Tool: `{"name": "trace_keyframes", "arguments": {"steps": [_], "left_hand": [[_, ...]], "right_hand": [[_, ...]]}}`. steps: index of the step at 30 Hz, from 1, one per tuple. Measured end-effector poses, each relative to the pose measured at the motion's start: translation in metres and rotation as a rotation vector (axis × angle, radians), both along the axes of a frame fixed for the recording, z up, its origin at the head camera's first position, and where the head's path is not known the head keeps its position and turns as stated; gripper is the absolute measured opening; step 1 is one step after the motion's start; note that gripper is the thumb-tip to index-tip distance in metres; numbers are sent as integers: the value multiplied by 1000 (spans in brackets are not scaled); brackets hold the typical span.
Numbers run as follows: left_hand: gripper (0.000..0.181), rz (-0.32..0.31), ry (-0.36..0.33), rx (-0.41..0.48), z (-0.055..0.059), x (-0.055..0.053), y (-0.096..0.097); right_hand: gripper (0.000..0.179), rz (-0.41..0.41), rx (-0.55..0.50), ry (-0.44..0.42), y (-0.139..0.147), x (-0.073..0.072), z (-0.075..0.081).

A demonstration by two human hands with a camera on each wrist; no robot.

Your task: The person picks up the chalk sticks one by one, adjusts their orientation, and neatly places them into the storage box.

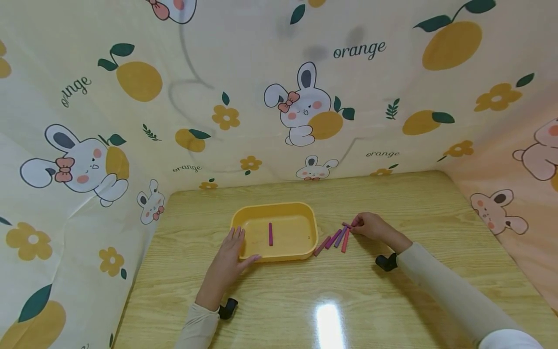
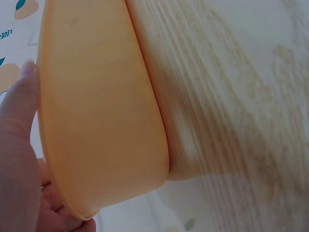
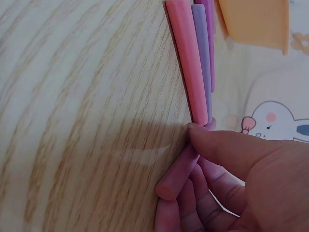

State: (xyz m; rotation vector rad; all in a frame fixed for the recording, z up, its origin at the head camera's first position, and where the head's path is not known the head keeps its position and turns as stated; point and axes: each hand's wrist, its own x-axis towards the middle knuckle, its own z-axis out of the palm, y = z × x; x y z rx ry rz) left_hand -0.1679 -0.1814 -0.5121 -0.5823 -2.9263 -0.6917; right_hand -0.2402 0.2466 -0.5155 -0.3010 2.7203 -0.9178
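Note:
My left hand (image 1: 227,257) holds the left front corner of a yellow plastic tray (image 1: 287,259), thumb along the front rim and fingers over the left side. In the left wrist view the tray's outer wall (image 2: 101,106) fills much of the picture. One magenta chalk stick (image 1: 271,234) lies inside the tray. To the tray's right, my right hand (image 1: 370,226) pinches a mauve chalk stick (image 3: 178,176) between thumb and fingers, low at the table. Beside it lie a coral-pink chalk stick (image 1: 346,241), a violet one (image 1: 339,238), a magenta one (image 1: 333,239) and a dull red one (image 1: 322,246).
A wood-grain table (image 1: 270,305) lies under everything. Cloth printed with rabbits and oranges (image 1: 244,72) hangs behind and along both sides. Black devices (image 1: 386,262) sit at both wrists. Light glares off the table's front (image 1: 330,325).

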Motion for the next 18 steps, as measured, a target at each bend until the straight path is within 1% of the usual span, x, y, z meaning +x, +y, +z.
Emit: {"name": "trace_keyframes", "arguments": {"steps": [5,9,13,18], "left_hand": [[91,-1,17,5,-2,1,0],[91,6,2,5,-1,1,0],[91,8,-15,-5,-1,0,0],[91,8,-6,-5,-3,0,0]], "right_hand": [[13,-2,-4,15,2,-1,-3],[13,-1,-5,18,4,-1,-4],[14,-11,-12,7,7,-1,-3],[18,-33,-34,-19,12,-2,-3]]}}
